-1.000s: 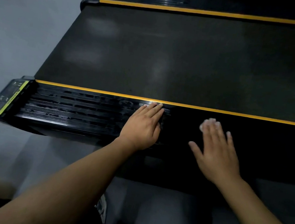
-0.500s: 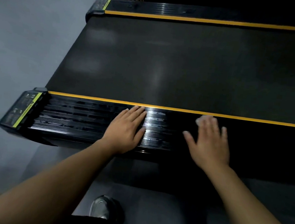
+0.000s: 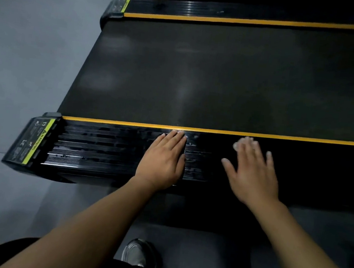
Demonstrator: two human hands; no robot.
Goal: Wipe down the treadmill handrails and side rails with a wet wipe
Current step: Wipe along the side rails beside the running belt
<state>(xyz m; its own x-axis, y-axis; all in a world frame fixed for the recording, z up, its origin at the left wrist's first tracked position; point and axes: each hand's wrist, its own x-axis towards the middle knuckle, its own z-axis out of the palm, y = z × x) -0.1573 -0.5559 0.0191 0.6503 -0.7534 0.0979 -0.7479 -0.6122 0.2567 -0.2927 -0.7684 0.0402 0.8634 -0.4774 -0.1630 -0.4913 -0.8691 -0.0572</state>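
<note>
Left hand (image 3: 162, 160) slid along ribbed rail (image 3: 95, 144).

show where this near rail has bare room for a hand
Free: near side rail between end cap and left hand, and right of the right hand; also the belt. Crowded: between the two hands.

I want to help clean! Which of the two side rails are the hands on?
The near rail, on this side of the belt. The left hand and right hand rest flat on it; nothing touches the far rail.
</note>
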